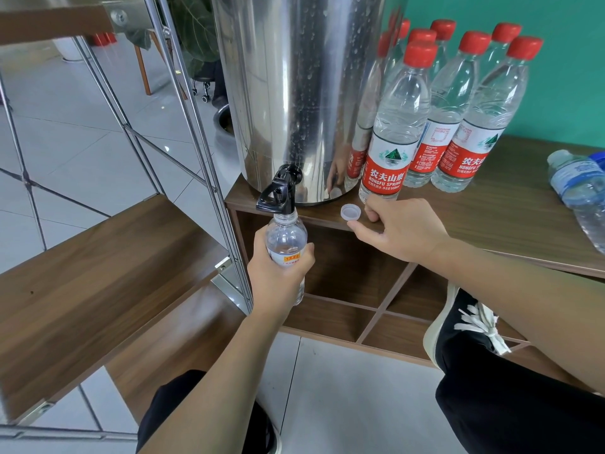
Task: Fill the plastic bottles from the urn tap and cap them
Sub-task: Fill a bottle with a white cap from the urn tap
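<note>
Where the wooden cabinet top point(510, 221) meets a teal wall point(569, 77), perhaps 8 red-capped bottles point(397, 126) stand.

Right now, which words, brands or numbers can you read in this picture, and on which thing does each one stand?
"农夫山泉" and "NONGFU SPRING": red label of the front red-capped bottle.
"NONGFU S", cut off: right red-capped bottle.
Small print on these labels: too small.
Label of the bottle in the left hand: blurred.
Lying bottle: unreadable.
</note>
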Demonstrator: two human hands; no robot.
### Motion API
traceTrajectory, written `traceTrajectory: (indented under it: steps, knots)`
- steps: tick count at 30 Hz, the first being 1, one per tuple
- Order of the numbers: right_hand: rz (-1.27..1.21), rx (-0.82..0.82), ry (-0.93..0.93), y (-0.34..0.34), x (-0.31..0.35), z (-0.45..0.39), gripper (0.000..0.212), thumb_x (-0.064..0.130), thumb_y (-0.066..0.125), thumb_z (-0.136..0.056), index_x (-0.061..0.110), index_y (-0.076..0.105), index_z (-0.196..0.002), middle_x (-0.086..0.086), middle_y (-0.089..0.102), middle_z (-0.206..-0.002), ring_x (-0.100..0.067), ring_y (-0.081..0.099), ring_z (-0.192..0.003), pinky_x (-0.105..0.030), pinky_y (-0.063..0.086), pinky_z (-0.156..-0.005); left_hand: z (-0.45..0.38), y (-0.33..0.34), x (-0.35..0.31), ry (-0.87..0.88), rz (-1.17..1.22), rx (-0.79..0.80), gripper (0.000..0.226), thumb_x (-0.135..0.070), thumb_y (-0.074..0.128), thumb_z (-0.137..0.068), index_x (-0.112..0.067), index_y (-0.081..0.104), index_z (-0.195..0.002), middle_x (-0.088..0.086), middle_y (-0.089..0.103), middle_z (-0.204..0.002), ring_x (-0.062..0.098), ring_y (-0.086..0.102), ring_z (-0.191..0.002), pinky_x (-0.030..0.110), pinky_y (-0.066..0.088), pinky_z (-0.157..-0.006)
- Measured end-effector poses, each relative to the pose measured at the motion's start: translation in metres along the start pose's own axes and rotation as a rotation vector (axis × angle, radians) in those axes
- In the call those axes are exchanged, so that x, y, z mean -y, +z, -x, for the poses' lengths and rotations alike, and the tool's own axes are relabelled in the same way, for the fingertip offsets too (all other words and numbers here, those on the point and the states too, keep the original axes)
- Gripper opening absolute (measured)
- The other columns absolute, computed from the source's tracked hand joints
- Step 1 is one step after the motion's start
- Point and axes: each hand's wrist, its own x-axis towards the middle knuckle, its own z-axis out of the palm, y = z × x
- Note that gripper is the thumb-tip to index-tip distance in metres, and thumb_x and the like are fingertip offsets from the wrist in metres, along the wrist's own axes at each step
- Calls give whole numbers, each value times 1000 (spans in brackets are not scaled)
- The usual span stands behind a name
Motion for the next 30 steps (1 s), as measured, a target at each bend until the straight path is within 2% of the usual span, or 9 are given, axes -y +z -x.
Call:
traceTrajectory:
  steps: [12, 18, 26, 30]
  knots:
    - [2, -6, -5, 2, 1, -1, 44, 67, 40, -95, 27, 41, -77, 13, 47, -65, -7, 50, -56, -21, 38, -52, 0, 0, 3, 2, 8, -4, 70, -40, 84, -73, -25, 52, -134, -4, 69, -115, 17, 70, -103, 44, 61, -93]
    - [1, -4, 2, -1, 0, 0, 44, 66, 42, -95, 26, 40, -77, 14, 45, -64, -6, 49, -56, -21, 35, -52, 0, 1, 2, 4, 34, -9, 66, -32, 87, -75, -26, 54, -133, -7, 69, -113, 13, 70, -102, 36, 61, -91]
    - [9, 18, 12, -2, 1, 0, 44, 68, 39, -95, 26, 41, -79, 14, 46, -65, -6, 49, -57, -21, 33, -52, -1, 1, 2, -7, 19, -25, 67, -26, 89, -77, -27, 53, -133, -8, 68, -114, 11, 70, -101, 33, 61, -91]
    - [6, 15, 10, -2, 1, -1, 44, 67, 40, -95, 26, 41, -78, 13, 48, -65, -7, 50, -56, -22, 36, -52, -1, 2, 2, 3, 21, -26, 67, -29, 91, -76, -25, 54, -132, -7, 68, -113, 10, 69, -102, 31, 60, -91]
